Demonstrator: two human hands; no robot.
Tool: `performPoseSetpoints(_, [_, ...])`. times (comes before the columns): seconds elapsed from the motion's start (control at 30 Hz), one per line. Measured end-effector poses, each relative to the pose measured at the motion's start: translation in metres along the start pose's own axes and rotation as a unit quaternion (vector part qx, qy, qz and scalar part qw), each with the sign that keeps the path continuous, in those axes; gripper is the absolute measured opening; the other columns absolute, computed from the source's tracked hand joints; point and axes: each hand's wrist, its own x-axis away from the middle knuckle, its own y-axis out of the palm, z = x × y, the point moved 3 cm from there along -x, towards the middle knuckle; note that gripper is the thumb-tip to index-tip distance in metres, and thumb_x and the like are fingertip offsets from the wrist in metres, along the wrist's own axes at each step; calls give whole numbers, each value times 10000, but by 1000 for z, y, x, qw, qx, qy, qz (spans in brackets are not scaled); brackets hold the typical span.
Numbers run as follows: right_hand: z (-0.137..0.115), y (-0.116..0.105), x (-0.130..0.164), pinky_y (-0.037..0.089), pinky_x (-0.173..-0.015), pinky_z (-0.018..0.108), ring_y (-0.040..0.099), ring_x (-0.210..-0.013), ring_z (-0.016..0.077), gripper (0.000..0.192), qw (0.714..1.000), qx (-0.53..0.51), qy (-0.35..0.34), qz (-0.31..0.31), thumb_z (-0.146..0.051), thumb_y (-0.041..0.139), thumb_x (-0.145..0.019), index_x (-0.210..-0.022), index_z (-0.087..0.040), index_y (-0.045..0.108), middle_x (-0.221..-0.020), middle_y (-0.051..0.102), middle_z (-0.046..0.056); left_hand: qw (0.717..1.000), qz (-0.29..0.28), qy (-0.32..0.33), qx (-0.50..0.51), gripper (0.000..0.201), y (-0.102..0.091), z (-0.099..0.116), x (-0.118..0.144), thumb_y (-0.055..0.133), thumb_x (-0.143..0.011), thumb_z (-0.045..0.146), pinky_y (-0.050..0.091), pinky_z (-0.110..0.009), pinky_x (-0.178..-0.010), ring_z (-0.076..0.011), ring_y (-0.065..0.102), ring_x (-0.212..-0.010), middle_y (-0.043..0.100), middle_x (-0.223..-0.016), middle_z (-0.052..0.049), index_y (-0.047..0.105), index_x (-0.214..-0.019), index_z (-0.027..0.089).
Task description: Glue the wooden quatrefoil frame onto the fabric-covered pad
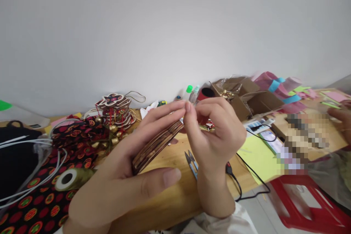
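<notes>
My left hand [117, 175] holds a stack of thin brown wooden pieces [157, 145] edge-on between palm and fingers, its thumb standing away from the stack. At the left fingertips, my right hand [218, 128] is closed in a pinch, thumb against index finger. What it pinches, if anything, is too small or hidden. Below the hands, blue-handled thread snips [192, 164] lie on the wooden table [164, 197]. Left of my left hand is a spool of olive thread [72, 179] on black patterned fabric [35, 204]. Behind it sits a pile of decorated wooden pendants [115, 111] with gold bells [113, 128].
Cardboard boxes [257, 102] and small bottles [192, 93] stand along the wall. To the right are yellow paper [252, 157], a phone [270, 140], a black cable [238, 181] and pink ribbons [270, 84]. Another person's hand [340, 115] shows at far right, above a red stool [307, 204].
</notes>
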Motion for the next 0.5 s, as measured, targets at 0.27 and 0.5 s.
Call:
performPoseSetpoints(0.27, [-1,-1,-1,430,-549,241,521,-597,82,253,1000,11,-1,0,-115,647,-853,-663,-215,514,-638,571,-34,1000,6,-2,-7,565,2,-4,8,721,-838,306,374,-359,-1173,-302,274,-1492,430,-1542,59,559,-1377,355])
performPoseSetpoints(0.5, [-1,-1,0,424,-536,230,511,-591,77,254,1000,4,3,-3,-131,656,-853,-657,-212,515,-631,567,-38,999,27,3,-22,546,-2,-4,7,714,-839,278,404,-366,-1159,-293,282,-1491,464,-1520,66,572,-1356,383])
